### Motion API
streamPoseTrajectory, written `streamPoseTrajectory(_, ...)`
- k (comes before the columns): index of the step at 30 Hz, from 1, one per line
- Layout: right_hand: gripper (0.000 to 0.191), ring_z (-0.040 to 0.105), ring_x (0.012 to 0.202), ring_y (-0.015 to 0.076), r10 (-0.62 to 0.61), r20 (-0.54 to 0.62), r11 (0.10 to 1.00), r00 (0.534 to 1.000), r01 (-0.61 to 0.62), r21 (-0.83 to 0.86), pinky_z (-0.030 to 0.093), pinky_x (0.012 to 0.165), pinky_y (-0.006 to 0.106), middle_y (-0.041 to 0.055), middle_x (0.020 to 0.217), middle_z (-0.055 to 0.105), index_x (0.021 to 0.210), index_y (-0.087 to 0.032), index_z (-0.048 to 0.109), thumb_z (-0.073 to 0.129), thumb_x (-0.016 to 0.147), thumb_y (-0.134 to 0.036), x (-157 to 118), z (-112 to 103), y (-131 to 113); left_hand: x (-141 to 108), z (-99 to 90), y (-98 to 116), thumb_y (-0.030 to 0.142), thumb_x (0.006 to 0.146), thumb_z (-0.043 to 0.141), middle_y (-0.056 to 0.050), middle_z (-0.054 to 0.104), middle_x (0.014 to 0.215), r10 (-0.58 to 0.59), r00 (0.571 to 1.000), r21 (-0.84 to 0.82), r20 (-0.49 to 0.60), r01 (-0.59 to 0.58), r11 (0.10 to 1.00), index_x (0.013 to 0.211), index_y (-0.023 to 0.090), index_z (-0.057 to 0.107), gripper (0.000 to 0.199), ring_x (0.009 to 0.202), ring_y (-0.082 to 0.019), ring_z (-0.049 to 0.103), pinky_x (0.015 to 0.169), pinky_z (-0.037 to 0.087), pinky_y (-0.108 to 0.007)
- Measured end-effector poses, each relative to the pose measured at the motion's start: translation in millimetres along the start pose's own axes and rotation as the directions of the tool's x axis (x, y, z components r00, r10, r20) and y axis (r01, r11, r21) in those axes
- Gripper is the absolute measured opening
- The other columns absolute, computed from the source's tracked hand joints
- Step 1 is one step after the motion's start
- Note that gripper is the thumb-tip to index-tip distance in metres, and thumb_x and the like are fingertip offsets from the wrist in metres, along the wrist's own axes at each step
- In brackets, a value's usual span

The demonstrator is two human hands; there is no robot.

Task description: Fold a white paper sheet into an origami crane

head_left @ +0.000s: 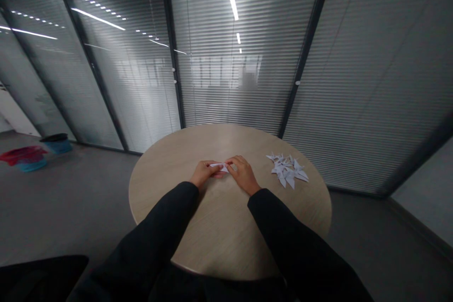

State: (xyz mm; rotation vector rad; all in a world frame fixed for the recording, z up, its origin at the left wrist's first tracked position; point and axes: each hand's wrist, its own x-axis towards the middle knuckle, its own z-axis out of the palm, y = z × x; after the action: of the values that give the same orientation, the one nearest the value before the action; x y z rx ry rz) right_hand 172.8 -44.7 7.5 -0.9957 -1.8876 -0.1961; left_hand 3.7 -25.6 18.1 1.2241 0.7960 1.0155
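A small piece of folded white paper [223, 168] is between my two hands, over the middle of the round wooden table [226, 240]. My left hand [205, 172] grips its left part, with the thumb on top. The fingers of my right hand [244, 174] pinch the paper's right end. Parts of the paper are covered by my fingers, so its full shape cannot be made out. To the right on the tabletop lies a loose pile of folded white paper cranes [287, 169], apart from both hands.
Behind the table stands a glass partition with blinds [233, 99] and dark frames. On the floor at the left are a blue bin with a black liner [58, 144] and another with a red bag [26, 156]. A dark chair-like shape [38, 278] fills the lower left corner.
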Motion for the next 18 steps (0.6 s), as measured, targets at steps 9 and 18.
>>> streamPoseTrajectory(9, 0.011, 0.058, 0.085, 0.018, -0.058, 0.037, 0.998, 0.998, 0.06, -0.035, 0.043, 0.08, 0.03, 0.0054, 0.087, 0.063, 0.089, -0.017, 0.062, 0.052, 0.091, -0.022, 1, -6, -3, -5, 5.3, 3, 0.019, 0.071, 0.072, -0.016, 0.069, 0.087, -0.037, 0.999, -0.083, -0.014, 0.035, 0.996, 0.088, 0.003, 0.067, 0.024, 0.079, -0.02, 0.067, 0.072, 0.055, -0.028)
streamPoseTrajectory(18, 0.028, 0.06, 0.098, 0.0163, -0.107, 0.159, 0.99, 0.981, 0.091, 0.108, 0.047, 0.089, 0.031, 0.0057, 0.104, 0.065, 0.109, -0.019, 0.065, 0.043, 0.092, -0.014, 0, -11, 4, -9, 6.6, 11, 0.01, 0.078, 0.062, -0.017, 0.068, 0.088, -0.092, 0.995, -0.199, -0.04, 0.082, 0.977, 0.088, 0.003, 0.065, 0.013, 0.076, -0.018, 0.068, 0.076, 0.055, -0.026)
